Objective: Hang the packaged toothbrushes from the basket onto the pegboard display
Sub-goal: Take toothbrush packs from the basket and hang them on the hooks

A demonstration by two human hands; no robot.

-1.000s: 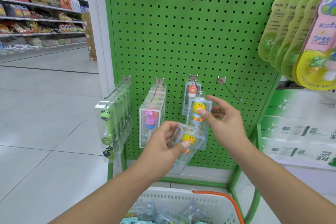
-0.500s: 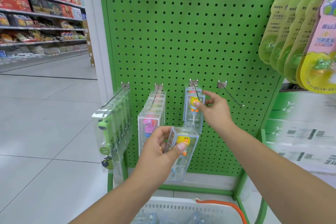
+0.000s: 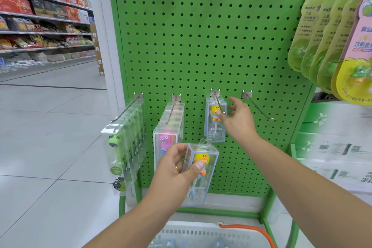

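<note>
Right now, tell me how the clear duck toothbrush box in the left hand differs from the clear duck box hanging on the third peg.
The clear duck box in the left hand is off the board, tilted and gripped by the left hand; the clear hanging duck box is threaded on its metal peg and upright, with the right hand open beside it. The held box sits lower and nearer the camera. Both are clear boxes showing a yellow duck.

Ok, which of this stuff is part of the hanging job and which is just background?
Part of the job:
- duck toothbrush pack in left hand
- right hand at the hung duck pack
- its hook
- white basket
- green pegboard

Just background:
- green card packs at right
- aisle shelves
</note>
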